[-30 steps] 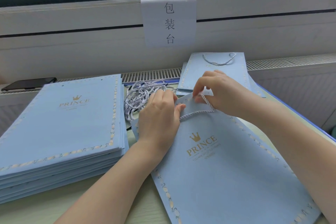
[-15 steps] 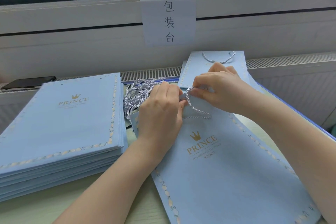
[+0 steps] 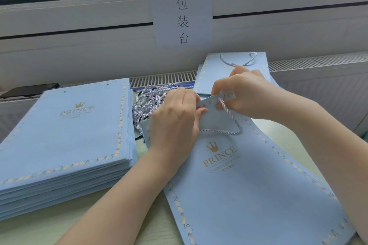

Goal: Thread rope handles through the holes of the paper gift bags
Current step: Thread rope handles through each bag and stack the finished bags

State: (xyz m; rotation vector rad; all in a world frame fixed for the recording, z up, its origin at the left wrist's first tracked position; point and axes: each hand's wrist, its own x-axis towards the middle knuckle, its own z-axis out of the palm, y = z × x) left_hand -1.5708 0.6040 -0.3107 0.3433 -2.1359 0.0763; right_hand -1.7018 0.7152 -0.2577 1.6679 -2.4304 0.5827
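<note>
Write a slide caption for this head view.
Both hands thread a rope handle through a blue gift bag.

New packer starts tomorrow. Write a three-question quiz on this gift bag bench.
1. True or false: the stack of bags without handles lies to the person's left.
2. The loose ropes lie: A) on the phone, B) between the stack and the bag being threaded, C) on the paper sign.
3. Which hand pinches the bag's lifted top edge where the rope handle enters?

Key: 1 true; 2 B; 3 right hand.
</note>
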